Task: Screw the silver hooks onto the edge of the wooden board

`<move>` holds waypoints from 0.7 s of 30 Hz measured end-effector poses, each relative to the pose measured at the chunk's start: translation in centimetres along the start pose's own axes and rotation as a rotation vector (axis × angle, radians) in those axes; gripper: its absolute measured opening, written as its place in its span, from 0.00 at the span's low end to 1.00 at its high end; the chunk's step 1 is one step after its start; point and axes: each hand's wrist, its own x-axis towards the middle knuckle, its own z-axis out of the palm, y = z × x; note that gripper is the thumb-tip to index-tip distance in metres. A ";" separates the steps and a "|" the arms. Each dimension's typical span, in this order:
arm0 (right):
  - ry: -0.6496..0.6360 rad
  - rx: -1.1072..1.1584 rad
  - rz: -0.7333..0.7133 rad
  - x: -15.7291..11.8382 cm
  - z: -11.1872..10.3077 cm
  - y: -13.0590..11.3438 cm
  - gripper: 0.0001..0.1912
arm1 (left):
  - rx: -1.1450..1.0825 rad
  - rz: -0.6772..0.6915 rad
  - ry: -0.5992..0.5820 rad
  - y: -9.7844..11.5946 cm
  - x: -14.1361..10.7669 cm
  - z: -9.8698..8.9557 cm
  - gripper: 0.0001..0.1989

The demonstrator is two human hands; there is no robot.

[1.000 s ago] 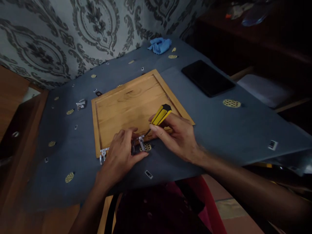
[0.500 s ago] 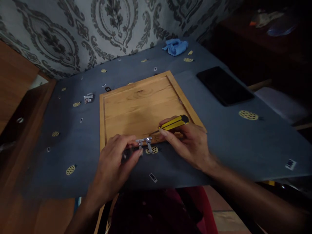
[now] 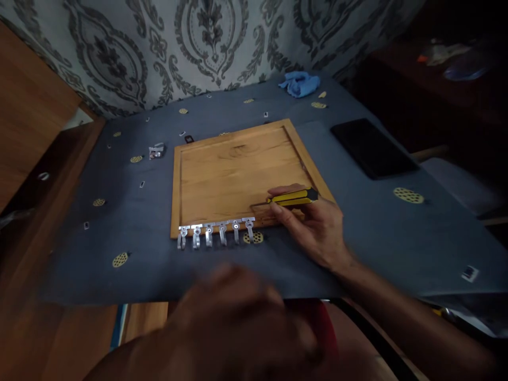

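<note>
A framed wooden board [image 3: 238, 169] lies on the blue patterned cloth. Along its near edge sits a row of several metal hooks [image 3: 223, 233], toward the left and middle. My right hand [image 3: 313, 227] grips a yellow and black screwdriver [image 3: 293, 197] over the board's near right part, its shaft pointing left, just above the rightmost hook. My left hand [image 3: 238, 317] is low in front of the table edge, close to the camera and badly smeared by motion; its fingers and anything in them cannot be made out.
A dark tablet-like slab [image 3: 373, 147] lies right of the board, and a crumpled blue cloth [image 3: 299, 84] at the back. Small metal pieces [image 3: 156, 151] rest left of the board. A patterned curtain [image 3: 210, 42] hangs behind the table.
My left hand has left the hooks and dropped toward my body, uncovering the row. My right hand still holds the screwdriver near the board. The view has shifted slightly.
</note>
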 end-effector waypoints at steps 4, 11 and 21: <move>0.024 0.049 0.020 0.0 0.1 0.2 0.07 | 0.330 -0.161 0.113 -4.8 2.2 0.3 0.25; 0.017 0.057 0.089 -0.2 0.1 0.2 0.09 | 0.386 -0.199 0.049 -9.1 2.5 2.7 0.40; -0.001 0.035 0.026 -0.1 0.0 -0.1 0.07 | 0.363 -0.202 0.082 -8.6 2.9 2.6 0.37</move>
